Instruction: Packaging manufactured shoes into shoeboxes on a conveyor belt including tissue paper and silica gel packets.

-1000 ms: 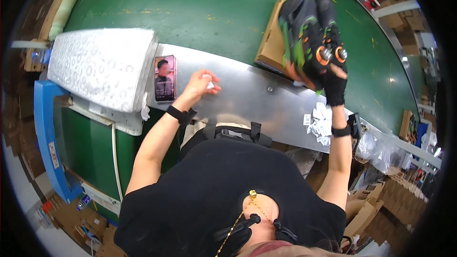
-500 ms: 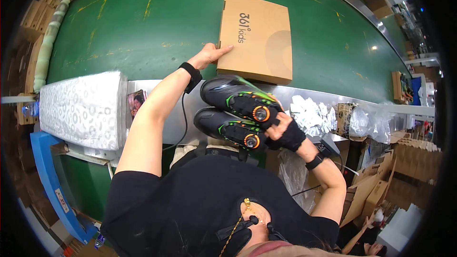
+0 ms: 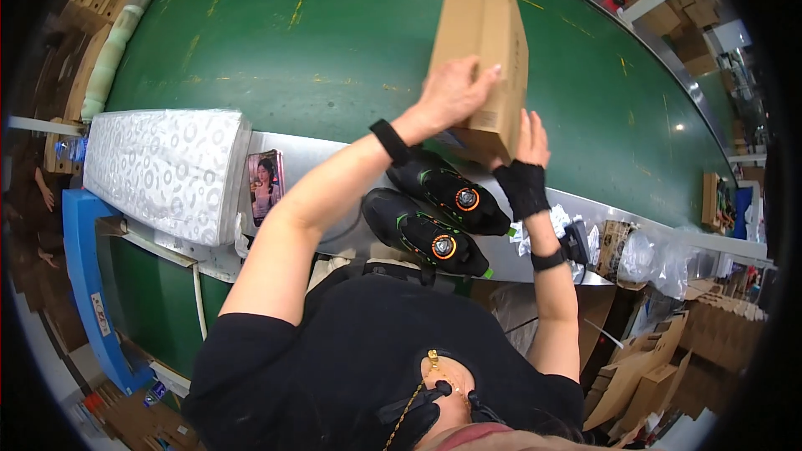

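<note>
the cardboard box (image 3: 487, 50) is best kept steady above the black shoes (image 3: 434, 209), left hand (image 3: 455, 92) clasped over its side and right hand (image 3: 525, 163) spread flat beneath.

Conveyor belt (image 3: 251, 42): green, with yellow lines, curving across the upper view.
Padded cover (image 3: 163, 171): white with a ring pattern, lying at the left of the metal worktop (image 3: 334, 159).
Phone (image 3: 265, 185): lying just beside the padded cover, screen lit.
Plastic bags (image 3: 660, 263): clear, heaped at the right.
Flattened cartons (image 3: 652, 384): stacked lower right.
Blue frame (image 3: 83, 284): at the left edge.
</note>
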`<state>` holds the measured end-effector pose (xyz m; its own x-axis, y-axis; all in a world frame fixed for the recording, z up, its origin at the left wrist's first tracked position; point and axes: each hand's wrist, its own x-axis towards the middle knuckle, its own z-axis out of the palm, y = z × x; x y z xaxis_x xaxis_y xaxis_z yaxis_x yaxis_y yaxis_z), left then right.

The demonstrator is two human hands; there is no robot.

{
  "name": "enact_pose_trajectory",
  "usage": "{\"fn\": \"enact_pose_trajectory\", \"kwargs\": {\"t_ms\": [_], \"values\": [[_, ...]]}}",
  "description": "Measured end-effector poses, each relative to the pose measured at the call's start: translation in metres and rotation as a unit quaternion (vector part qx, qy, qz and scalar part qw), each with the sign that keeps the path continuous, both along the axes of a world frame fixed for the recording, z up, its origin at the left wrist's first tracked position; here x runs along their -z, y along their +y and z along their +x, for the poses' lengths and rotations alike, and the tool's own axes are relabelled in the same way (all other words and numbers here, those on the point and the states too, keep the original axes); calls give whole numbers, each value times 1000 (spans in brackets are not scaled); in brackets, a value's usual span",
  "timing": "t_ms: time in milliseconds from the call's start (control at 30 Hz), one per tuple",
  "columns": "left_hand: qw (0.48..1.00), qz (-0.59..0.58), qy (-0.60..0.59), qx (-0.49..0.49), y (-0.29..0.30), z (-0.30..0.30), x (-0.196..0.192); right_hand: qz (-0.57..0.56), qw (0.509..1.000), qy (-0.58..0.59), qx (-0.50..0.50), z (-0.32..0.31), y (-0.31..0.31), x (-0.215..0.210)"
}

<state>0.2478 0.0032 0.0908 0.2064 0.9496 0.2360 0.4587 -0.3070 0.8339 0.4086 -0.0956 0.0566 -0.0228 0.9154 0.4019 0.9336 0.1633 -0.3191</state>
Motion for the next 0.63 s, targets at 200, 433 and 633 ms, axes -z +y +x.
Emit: {"fn": "enact_pose_trajectory", "kwargs": {"t_ms": [200,433,633], "values": [[996,49,26,-68,3,-22,35,-53,964,259,9,-16,18,23],[972,-32,214,-88,5,-102,53,23,766,641,40,8,18,-15],[869,-159,454,112,-7,-106,99,-146,523,836,75,130,25,88]]}}
